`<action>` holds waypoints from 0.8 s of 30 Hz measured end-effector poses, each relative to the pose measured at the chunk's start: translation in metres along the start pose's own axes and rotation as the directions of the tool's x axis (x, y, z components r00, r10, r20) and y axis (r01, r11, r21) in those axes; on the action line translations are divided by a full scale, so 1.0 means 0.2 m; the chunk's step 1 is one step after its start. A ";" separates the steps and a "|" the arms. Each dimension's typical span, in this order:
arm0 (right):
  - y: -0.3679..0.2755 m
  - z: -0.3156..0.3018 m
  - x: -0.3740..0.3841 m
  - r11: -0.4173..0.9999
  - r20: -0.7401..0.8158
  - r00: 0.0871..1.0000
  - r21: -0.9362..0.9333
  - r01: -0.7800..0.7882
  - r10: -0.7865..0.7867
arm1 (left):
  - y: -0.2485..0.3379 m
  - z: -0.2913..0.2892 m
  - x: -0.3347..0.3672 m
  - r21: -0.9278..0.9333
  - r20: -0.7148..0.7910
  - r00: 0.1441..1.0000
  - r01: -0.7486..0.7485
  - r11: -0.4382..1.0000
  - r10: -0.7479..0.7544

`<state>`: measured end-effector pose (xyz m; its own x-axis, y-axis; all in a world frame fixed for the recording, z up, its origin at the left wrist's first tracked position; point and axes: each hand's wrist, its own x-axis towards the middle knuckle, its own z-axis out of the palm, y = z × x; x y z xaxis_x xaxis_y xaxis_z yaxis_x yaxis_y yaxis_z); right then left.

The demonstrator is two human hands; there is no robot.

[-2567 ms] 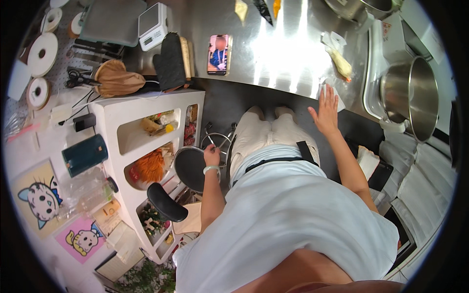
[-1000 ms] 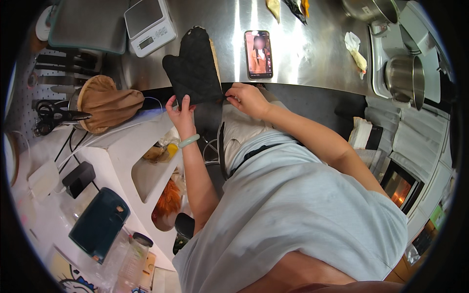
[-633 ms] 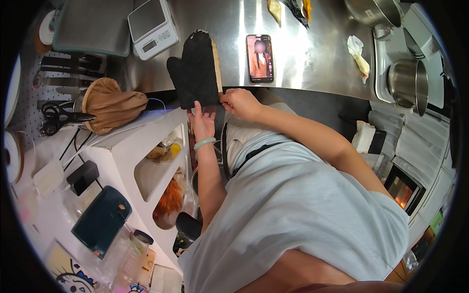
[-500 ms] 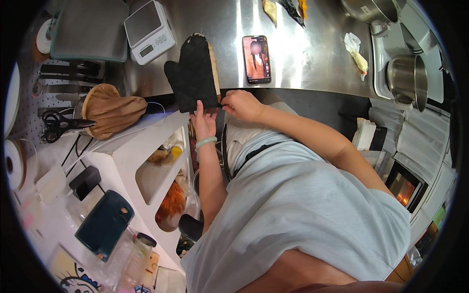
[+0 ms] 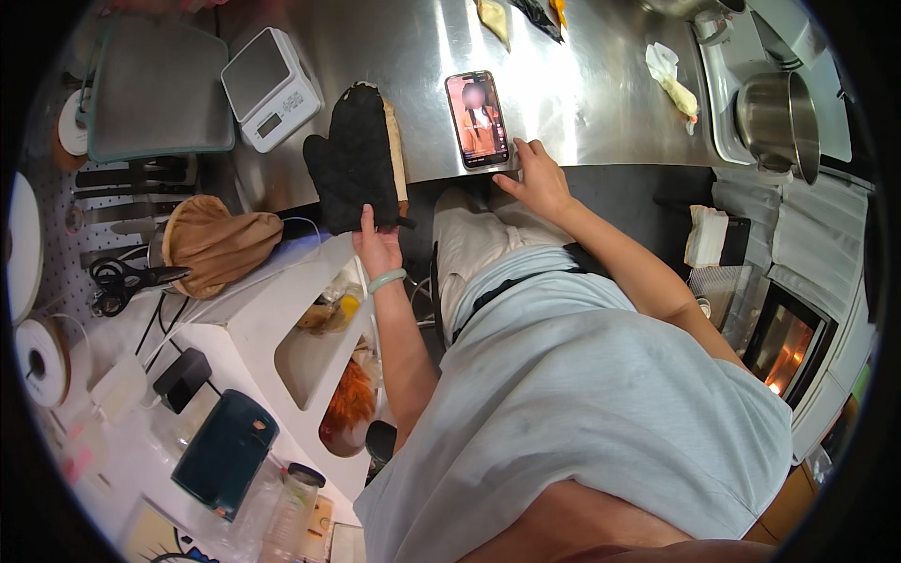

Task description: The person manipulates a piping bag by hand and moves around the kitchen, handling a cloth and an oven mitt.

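A black oven mitt (image 5: 349, 164) with a tan edge along its right side lies partly over the front edge of the steel counter. At its cuff end is my left hand (image 5: 378, 246), thumb on top and fingers beneath, gripping it. To the right, a phone (image 5: 477, 120) with a lit screen showing a person lies on the counter close to the edge. My right hand (image 5: 542, 180) is just beside the phone's lower right corner, thumb and forefinger apart, with nothing held.
A white kitchen scale (image 5: 272, 89) and a glass tray (image 5: 161, 89) occupy the counter's left. Piping bags (image 5: 672, 89) lie farther back and right, near a metal pot (image 5: 777, 122). Knives, scissors (image 5: 117, 284) and a brown cloth strainer (image 5: 221, 239) are at my left; a glowing oven (image 5: 784, 347) stands at right.
My right hand has let go of the mitt's cuff and moved right to beside the phone. My left hand still holds the mitt. The whole view has shifted slightly.
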<state>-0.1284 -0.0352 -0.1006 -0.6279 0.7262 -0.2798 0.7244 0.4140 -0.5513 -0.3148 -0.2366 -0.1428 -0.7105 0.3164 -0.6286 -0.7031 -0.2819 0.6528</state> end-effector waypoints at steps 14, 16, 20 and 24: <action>0.39 -0.21 0.14 0.991 -0.398 0.912 -0.127 0.052 -0.099 | 0.16 -0.06 0.10 0.566 -0.233 0.741 -0.423 0.708 0.629; 0.45 -0.15 0.14 0.986 -0.319 0.938 -0.132 0.099 -0.137 | 0.27 -0.04 0.18 0.649 -0.083 0.696 -0.505 0.569 0.713; 0.51 -0.04 0.10 0.937 -0.146 0.977 -0.334 0.099 -0.155 | 0.51 0.15 0.36 0.739 0.109 0.705 -0.529 0.418 0.701; 0.51 -0.03 0.09 0.909 -0.106 0.987 -0.412 0.066 -0.120 | 0.66 0.21 0.72 0.859 0.123 0.767 -0.400 0.319 0.630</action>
<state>-0.0632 0.0226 -0.1579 -0.6767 0.7253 -0.1268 0.7339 0.6504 -0.1961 -0.5084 -0.1906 -0.1294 -0.9841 0.1767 -0.0186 0.0852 0.5612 0.8233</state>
